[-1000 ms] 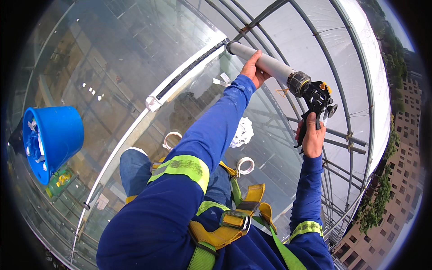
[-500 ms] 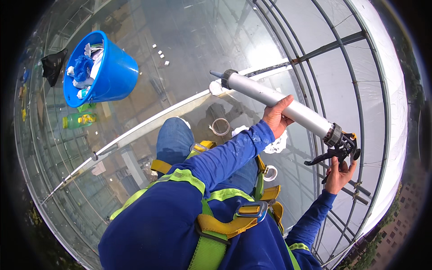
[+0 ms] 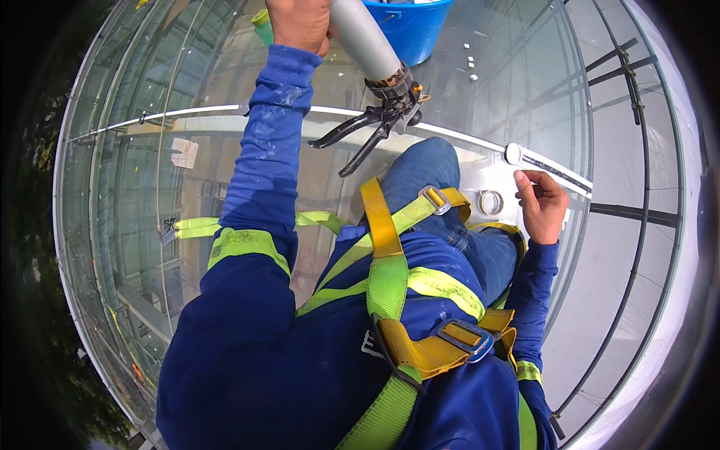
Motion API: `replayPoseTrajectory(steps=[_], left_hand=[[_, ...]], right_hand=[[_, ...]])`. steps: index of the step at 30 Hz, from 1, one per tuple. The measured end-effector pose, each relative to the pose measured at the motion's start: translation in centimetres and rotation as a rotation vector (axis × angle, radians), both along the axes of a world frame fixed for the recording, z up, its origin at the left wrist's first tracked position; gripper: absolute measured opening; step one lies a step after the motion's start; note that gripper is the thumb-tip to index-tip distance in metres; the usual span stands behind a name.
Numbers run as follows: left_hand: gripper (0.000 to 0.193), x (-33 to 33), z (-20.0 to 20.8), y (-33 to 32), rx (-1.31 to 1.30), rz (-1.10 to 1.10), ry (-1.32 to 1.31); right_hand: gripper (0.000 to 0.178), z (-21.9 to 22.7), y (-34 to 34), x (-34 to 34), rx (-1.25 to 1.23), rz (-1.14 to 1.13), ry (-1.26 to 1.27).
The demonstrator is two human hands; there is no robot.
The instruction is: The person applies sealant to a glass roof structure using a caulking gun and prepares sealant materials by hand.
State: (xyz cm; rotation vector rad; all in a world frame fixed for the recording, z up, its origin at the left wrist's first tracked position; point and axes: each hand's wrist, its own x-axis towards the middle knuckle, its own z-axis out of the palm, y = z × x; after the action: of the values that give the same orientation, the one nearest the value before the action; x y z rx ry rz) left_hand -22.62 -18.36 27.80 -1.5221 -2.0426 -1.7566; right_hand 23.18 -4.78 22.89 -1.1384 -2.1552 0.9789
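At the top edge, my left hand (image 3: pixel 301 26) is closed around the silver barrel of a caulking gun (image 3: pixel 365 41). Its black handle and trigger hang toward me, and its nozzle end is out of view. Past my bent knee on the right, my right hand (image 3: pixel 541 206) is held with thumb apart from loosely curled fingers and nothing visible between them. Just beyond its thumb tip is a small white round piece, maybe a tape roll (image 3: pixel 513 154), beside the pale rail. A ring-shaped tape roll (image 3: pixel 490 202) lies on the glass to the left of that hand.
I am over a glass surface crossed by a pale rail (image 3: pixel 450 136). A blue bucket (image 3: pixel 412 30) stands beyond the gun, with a green-capped bottle (image 3: pixel 262 26) farther left. Small white bits (image 3: pixel 472 76) lie about. Dark metal bars (image 3: pixel 637 216) run along the right.
My right hand has let go of the gun's handle and moved to the white round piece. My left hand has carried the gun to the left and away from me. The view has turned.
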Motion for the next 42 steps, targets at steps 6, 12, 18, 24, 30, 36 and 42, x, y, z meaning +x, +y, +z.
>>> replayPoseTrajectory(steps=[6,12,18,24,30,36,42], left_hand=[[0.056,-3.8,-9.6,-11.7,-0.516,0.45,-0.149],[0.064,-0.9,-23.7,-16.3,-0.912,0.513,-0.125],[0.065,2.5,-30.7,-17.8,-1.213,0.406,-0.065],[0.066,2.9,-34.8,-20.1,-1.267,0.414,-0.028],[0.059,5.0,-19.8,-13.6,-0.912,0.111,-0.035],[0.041,16.8,3.9,3.0,-0.251,-0.509,-0.067],[0.031,39.1,16.4,10.2,0.049,-1.119,-0.111]], right_hand=[[0.025,-3.4,-1.5,5.9,-0.031,0.01,-0.095],[0.027,-4.7,-3.3,16.5,-0.232,-0.261,-0.249],[0.029,-4.9,-5.0,21.5,-0.244,-0.41,-0.305],[0.029,-5.0,-7.9,23.4,-0.288,-0.497,-0.339],[0.029,-0.1,-8.0,18.6,-0.1,-0.357,-0.394],[0.055,6.5,-6.2,4.8,0.373,-0.023,0.135],[0.077,15.9,-5.4,7.3,0.805,-0.222,0.26]])
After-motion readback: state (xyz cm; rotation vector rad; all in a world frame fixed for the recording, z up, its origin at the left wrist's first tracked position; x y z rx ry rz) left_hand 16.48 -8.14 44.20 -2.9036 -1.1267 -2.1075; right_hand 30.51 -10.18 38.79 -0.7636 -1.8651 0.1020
